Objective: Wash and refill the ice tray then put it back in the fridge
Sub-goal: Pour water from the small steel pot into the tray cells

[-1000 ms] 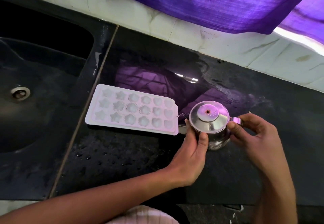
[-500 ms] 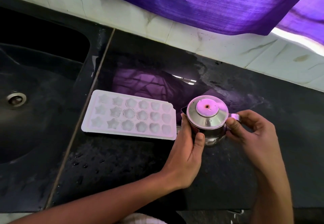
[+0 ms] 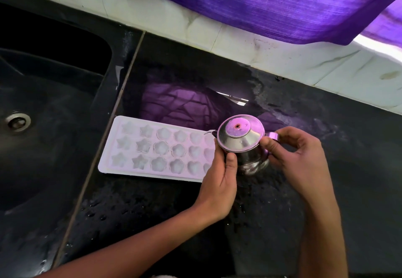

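Lying flat on the black counter (image 3: 326, 190) beside the sink (image 3: 43, 147), the pale ice tray (image 3: 152, 151) shows star and flower cells. Left hand (image 3: 219, 182) and right hand (image 3: 298, 158) grip a lidded steel jug (image 3: 241, 145); contents hidden.

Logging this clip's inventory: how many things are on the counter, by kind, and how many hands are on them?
Ice tray: 1, flat on the counter
Steel pot with lid: 1
Hands: 2, left hand on the pot's body, right hand at its handle
Total: 4
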Action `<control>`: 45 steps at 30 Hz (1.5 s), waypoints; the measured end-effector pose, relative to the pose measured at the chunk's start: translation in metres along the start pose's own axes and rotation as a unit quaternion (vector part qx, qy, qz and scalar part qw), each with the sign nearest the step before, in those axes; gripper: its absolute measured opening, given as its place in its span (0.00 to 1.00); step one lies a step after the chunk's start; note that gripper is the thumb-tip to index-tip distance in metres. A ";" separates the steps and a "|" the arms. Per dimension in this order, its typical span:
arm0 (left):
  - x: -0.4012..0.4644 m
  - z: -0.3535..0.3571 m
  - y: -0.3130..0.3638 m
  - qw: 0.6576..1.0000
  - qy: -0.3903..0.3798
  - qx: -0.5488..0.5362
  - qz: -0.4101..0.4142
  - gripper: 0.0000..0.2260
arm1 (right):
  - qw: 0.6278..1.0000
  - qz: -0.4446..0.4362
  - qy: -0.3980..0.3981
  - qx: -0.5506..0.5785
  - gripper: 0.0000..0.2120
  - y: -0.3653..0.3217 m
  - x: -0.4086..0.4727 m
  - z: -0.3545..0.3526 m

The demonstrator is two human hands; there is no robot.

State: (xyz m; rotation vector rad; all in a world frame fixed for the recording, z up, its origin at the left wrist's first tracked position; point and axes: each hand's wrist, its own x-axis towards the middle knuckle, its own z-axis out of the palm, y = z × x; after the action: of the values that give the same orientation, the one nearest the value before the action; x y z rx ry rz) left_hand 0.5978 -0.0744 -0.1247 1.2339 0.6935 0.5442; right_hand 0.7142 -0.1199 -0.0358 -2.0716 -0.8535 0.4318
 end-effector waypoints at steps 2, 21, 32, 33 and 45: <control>0.002 -0.001 0.000 1.000 0.000 0.000 -0.002 0.30 | 1.000 -0.003 0.001 -0.008 0.06 -0.002 0.002 0.002; 0.006 -0.006 0.005 1.000 0.001 -0.013 0.020 0.28 | 1.000 -0.005 0.011 -0.009 0.05 -0.015 -0.001 0.001; 0.004 -0.011 0.007 0.998 0.009 0.042 0.038 0.31 | 0.994 0.031 0.024 0.099 0.09 -0.014 -0.012 0.005; 0.003 -0.011 0.007 0.998 0.009 0.041 0.040 0.31 | 0.994 0.030 0.024 0.099 0.09 -0.014 -0.013 0.005; -0.019 0.000 -0.005 0.998 0.008 0.052 0.021 0.25 | 0.999 -0.009 0.004 -0.039 0.06 -0.012 -0.021 0.001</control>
State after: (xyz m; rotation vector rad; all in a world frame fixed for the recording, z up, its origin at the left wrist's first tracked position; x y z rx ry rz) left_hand 0.5847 -0.0889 -0.1262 1.3448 0.7172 0.5588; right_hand 0.6941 -0.1295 -0.0268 -2.1339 -0.8969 0.3842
